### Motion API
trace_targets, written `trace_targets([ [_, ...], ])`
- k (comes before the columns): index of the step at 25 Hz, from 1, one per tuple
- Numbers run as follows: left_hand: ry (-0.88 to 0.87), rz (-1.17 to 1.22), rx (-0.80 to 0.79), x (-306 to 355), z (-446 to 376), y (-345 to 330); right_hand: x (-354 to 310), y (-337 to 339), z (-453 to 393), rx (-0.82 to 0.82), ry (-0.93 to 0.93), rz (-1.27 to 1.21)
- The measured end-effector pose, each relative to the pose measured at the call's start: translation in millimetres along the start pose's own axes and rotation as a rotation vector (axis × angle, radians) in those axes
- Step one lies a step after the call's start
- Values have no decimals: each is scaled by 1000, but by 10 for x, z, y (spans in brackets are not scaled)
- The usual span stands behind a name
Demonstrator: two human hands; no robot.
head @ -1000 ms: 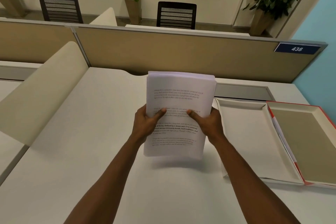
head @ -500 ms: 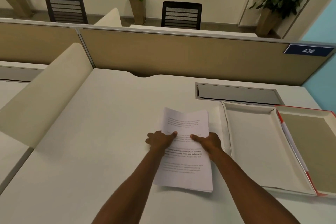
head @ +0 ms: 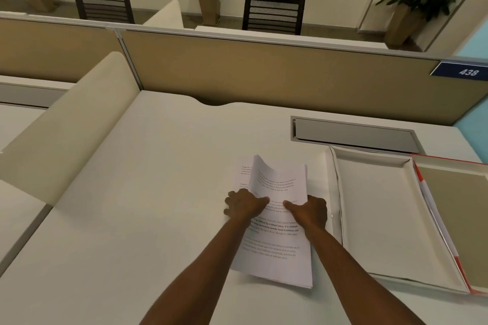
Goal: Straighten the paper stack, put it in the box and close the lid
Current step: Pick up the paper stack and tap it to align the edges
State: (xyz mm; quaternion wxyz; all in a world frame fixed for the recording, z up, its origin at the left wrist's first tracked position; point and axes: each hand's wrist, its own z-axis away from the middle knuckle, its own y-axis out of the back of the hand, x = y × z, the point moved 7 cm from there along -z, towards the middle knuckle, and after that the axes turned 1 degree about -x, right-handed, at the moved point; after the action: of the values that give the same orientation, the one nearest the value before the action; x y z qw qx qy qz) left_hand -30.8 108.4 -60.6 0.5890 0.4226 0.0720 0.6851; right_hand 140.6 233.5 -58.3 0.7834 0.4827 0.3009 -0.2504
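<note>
A stack of white printed paper (head: pixel 277 243) lies on the desk, its far end buckled upward and a lower sheet sticking out to the left. My left hand (head: pixel 244 206) grips the stack's left edge, thumb on top. On the right edge my right hand (head: pixel 310 212) holds it the same way. Just right of the stack sits the open box: a shallow white tray (head: pixel 380 219) with nothing in it, and its red-edged lid (head: pixel 459 219) folded open flat beyond it.
A tan partition wall (head: pixel 264 74) closes the desk's far side, with a curved cream divider (head: pixel 71 124) on the left. A grey cable flap (head: pixel 353 134) is set into the desk behind the box. Chairs and potted plants stand beyond the partition.
The stack was held upright above the desk a second ago; both hands have since lowered it flat, and its far end has now buckled, exposing a lower sheet at the left.
</note>
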Motion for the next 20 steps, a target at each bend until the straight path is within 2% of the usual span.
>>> trace_targets([
  [5,-19,67,2,-101,-18,92,-30,-60,-6,-67,-30,-85],
  [11,-28,275,-4,-337,-313,93,-65,-38,-5,-118,-40,-189],
  [15,-96,460,-96,-226,1,274,-120,17,16,-108,12,-288],
  [20,-154,521,-145,-193,46,288,-132,22,43,-117,33,-309],
])
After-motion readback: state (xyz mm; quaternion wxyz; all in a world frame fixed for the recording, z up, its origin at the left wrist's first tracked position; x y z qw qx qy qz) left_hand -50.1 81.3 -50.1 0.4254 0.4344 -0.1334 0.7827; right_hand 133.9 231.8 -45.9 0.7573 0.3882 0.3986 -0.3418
